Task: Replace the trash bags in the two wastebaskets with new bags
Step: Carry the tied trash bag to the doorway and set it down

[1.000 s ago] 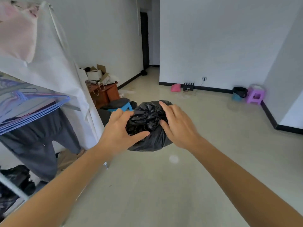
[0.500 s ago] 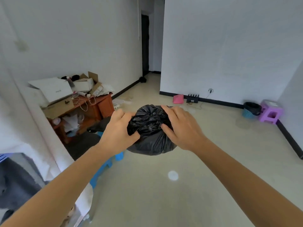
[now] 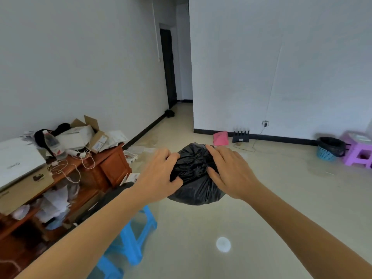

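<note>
A full black trash bag (image 3: pixel 196 188) hangs in the air in front of me at chest height. My left hand (image 3: pixel 161 174) grips its gathered top from the left, thumb under the folds. My right hand (image 3: pixel 227 170) holds the top from the right with fingers pressed into the plastic. A blue wastebasket (image 3: pixel 330 149) lined with a black bag stands on the floor by the far right wall.
A purple stool (image 3: pixel 358 151) stands right of the wastebasket. A cluttered wooden desk (image 3: pixel 112 164) with boxes, cables and a bottle fills the left. A blue stool (image 3: pixel 134 234) is below my left arm. A pink item (image 3: pixel 220 138) and black rack (image 3: pixel 241 136) sit at the wall.
I have moved forward and turned away from the clothes rack; it has left the view and the desk has come closer. Both hands keep hold of the bag's top.
</note>
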Action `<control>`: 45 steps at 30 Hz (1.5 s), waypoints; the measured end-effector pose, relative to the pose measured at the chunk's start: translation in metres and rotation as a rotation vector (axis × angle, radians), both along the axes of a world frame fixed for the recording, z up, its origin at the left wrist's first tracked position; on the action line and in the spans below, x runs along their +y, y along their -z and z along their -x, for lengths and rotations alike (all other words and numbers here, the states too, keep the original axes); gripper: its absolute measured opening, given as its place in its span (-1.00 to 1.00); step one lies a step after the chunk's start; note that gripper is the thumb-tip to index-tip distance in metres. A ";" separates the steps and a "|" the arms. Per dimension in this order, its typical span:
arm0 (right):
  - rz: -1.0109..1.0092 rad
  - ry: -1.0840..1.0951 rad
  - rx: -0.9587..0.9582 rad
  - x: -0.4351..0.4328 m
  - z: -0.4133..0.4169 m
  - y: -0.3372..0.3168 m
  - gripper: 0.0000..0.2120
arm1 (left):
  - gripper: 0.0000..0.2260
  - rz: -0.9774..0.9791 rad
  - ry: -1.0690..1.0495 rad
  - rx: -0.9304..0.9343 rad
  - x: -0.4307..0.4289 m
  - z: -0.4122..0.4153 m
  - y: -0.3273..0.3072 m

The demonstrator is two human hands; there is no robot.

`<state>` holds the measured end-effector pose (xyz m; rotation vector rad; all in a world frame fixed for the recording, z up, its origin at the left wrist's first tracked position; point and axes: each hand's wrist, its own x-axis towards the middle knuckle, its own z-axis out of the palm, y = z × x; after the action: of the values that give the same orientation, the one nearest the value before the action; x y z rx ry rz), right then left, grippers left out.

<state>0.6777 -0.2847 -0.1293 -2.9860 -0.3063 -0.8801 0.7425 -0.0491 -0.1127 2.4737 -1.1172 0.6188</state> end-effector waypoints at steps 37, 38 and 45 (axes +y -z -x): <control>-0.071 -0.157 -0.017 -0.265 -1.213 -0.024 -0.45 | -0.54 0.084 -0.161 -0.021 -0.263 -1.187 -0.005; -0.083 -0.181 -0.011 -0.265 -1.245 -0.027 -0.45 | -0.53 0.088 -0.182 -0.020 -0.263 -1.215 -0.007; -0.041 -0.298 0.016 -0.267 -1.483 -0.016 -0.47 | -0.55 0.090 -0.286 -0.054 -0.258 -1.433 0.016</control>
<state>2.1604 -0.5512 -0.1135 -2.8043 -0.7014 -0.8175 2.1756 -0.3074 -0.1289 2.5712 -0.7395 0.8017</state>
